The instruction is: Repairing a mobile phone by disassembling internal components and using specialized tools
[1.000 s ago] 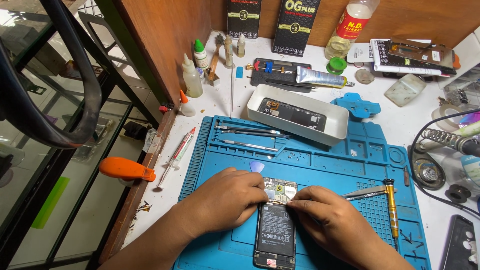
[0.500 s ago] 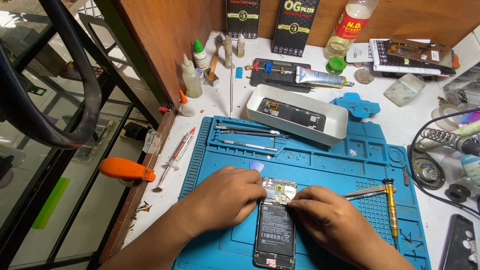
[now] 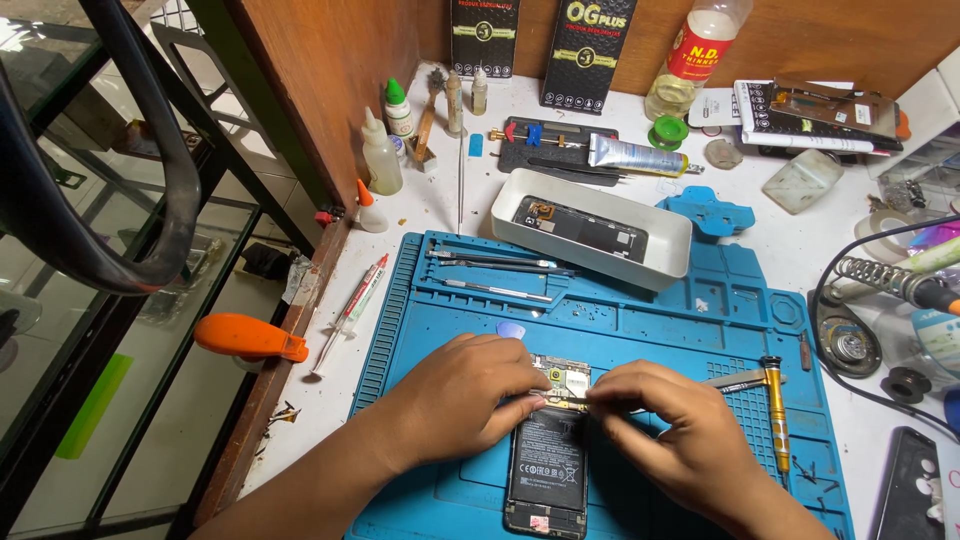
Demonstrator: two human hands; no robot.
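squarely between both hands lay the opened phone (image 3: 547,450), long axis toward the mat's (image 3: 660,330) near edge; left hand (image 3: 465,400) and right hand (image 3: 665,425) pinched tweezers (image 3: 560,399) over its top.

Workbench was a white-topped table (image 3: 800,255), pretty scuffed, with a wooden edge strip (image 3: 290,350) running along the side left of the hands. Behind it, well beyond the hands, stood a brown wooden back panel (image 3: 820,30), and a matching wooden side wall (image 3: 320,90) closed off the far-left corner. Further left of the hands — past the table edge — there was a glass display cabinet (image 3: 150,290) with dark metal framing, reflections all over the panes. Light looked even and bright across the tabletop, soft shadows only, nothing harsh.
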